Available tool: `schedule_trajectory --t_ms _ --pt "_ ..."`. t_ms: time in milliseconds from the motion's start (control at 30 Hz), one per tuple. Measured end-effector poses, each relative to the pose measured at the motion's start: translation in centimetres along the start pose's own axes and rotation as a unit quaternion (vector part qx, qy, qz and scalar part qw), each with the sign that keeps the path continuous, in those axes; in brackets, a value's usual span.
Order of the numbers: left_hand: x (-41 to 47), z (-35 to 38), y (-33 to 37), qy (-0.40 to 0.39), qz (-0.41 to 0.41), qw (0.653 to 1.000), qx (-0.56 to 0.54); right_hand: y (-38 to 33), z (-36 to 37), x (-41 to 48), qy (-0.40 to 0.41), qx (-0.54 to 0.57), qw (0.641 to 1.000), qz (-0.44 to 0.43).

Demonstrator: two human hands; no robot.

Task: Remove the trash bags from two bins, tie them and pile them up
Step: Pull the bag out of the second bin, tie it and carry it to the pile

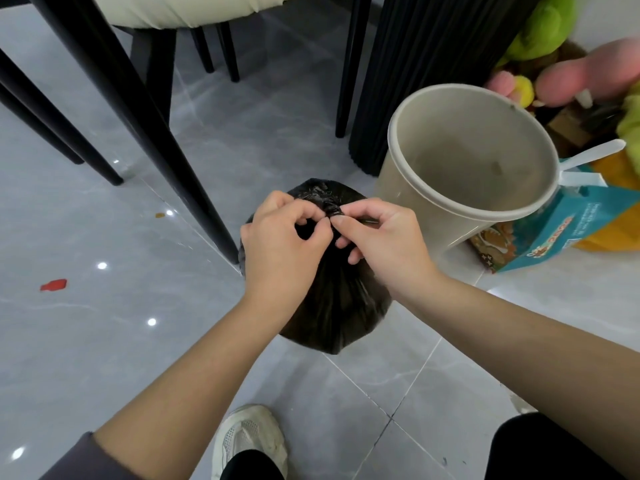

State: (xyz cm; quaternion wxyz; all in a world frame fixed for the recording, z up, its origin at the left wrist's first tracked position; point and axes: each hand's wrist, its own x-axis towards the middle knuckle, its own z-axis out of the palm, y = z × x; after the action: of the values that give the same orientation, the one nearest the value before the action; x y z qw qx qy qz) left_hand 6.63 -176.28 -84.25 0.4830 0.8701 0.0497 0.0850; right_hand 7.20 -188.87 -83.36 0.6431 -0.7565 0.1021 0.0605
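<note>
trash bag (pixel 332 306): black, full, set on the grey tile floor (pixel 104 341) at frame centre; neck gathered and twisted at its top.
left hand (pixel 280 244): closed, fingers pinched on the twisted neck from the 9 o'clock side.
right hand (pixel 384 237): closed, thumb and forefinger pinched on the same neck from the 3 o'clock side; thumbs of both hands nearly touching.
knot: state cannot be told, hidden by the fingers.
bin (pixel 464 161): beige, round, no liner seen inside, tilted toward the camera; placed at 2 o'clock of the bag, just beside it.
second bin: not identified in view.
teal box (pixel 554 233): seen at 4 o'clock of the bin, touching its base.
plush toys (pixel 540 32): green, pink and yellow, piled at 1 o'clock of the bin.
ribbed black column (pixel 426 64): located at 12 o'clock of the bin, behind it.
chair legs (pixel 138 109): black, at 10 o'clock of the bag; one leg ends just beside it.
red scrap (pixel 53 285): lying on the floor at 9 o'clock, well apart.
shoe (pixel 249 441): white, at 6 o'clock below the bag.
</note>
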Motion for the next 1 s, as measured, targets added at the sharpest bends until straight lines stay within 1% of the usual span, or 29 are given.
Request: schedule_trajectory --t_ms 200,433,533,667,733,867,1000 --pt "1.0 -0.4 -0.1 -0.017 0.017 0.999 0.031 -0.1 -0.5 0.5 -0.057 -0.024 0.998 -0.030" --pt "1.1 -0.8 -1.2 -0.041 0.042 0.997 0.039 0.5 -0.3 0.8 -0.108 -0.051 0.993 -0.016" --pt "0.9 -0.7 -1.5 -0.039 0.068 0.995 0.057 0.8 0.1 0.7 -0.091 -0.098 0.990 -0.051" --pt "1.0 -0.3 -1.4 -0.037 0.079 0.991 0.103 1.0 0.5 0.5 0.003 -0.158 0.982 -0.103" --pt "1.0 -0.1 -1.3 -0.048 0.085 0.988 0.117 1.1 0.4 0.6 0.030 -0.180 0.975 -0.130" --pt "1.1 -0.1 -1.1 -0.085 0.098 0.985 0.111 1.1 -0.1 0.5 0.026 -0.194 0.965 -0.175" --pt "1.3 -0.2 -1.1 -0.088 0.112 0.981 0.128 1.0 -0.4 0.8 0.010 -0.219 0.954 -0.205"
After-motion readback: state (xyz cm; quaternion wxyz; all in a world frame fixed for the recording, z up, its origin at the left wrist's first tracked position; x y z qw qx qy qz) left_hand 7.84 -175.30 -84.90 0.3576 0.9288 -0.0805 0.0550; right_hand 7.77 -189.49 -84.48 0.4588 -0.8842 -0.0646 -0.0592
